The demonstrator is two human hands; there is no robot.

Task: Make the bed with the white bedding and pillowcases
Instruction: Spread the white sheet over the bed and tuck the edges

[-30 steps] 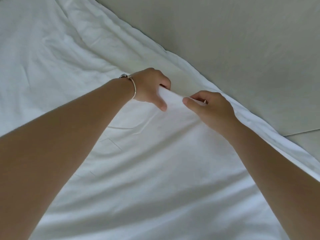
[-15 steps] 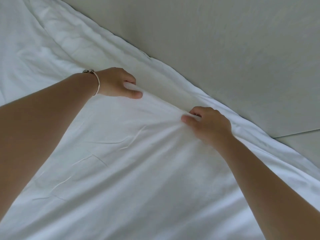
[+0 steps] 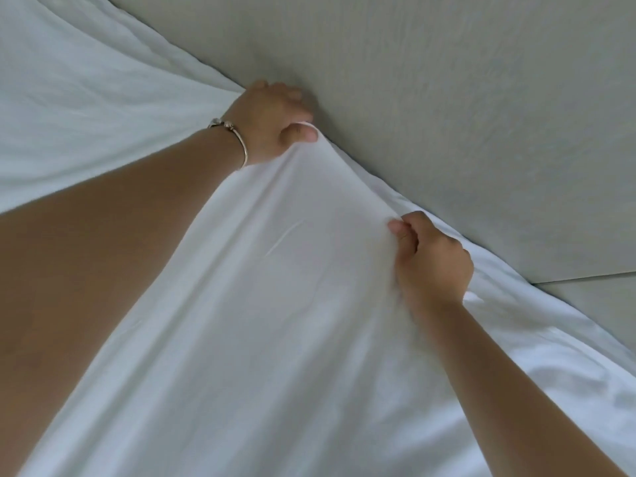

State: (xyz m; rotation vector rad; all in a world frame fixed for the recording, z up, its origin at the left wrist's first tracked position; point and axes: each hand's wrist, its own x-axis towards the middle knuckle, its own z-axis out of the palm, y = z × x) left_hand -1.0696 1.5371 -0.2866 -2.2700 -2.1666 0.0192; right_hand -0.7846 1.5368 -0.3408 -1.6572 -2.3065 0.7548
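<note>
Hands first: your left hand (image 3: 266, 120) grips the far edge of the white sheet (image 3: 275, 321), thumb on top and fingers curled over the hem, right up against the grey headboard (image 3: 447, 115). A thin silver bracelet (image 3: 234, 139) sits on that wrist. Your right hand (image 3: 430, 259) pinches the same edge further right and nearer to you, thumb pressed against the curled fingers with a fold of cloth between them; it is slightly blurred. Between your two hands the hem rises in a soft ridge, and the cloth runs from there toward you in long shallow creases, covering the middle and near part of the bed. To the left, beyond your left forearm, a second spread of white bedding (image 3: 86, 98) lies rumpled along the foot of the headboard. On the far right a narrow seam (image 3: 585, 277) crosses the grey padding, just above the white edge that trails past your right wrist.
</note>
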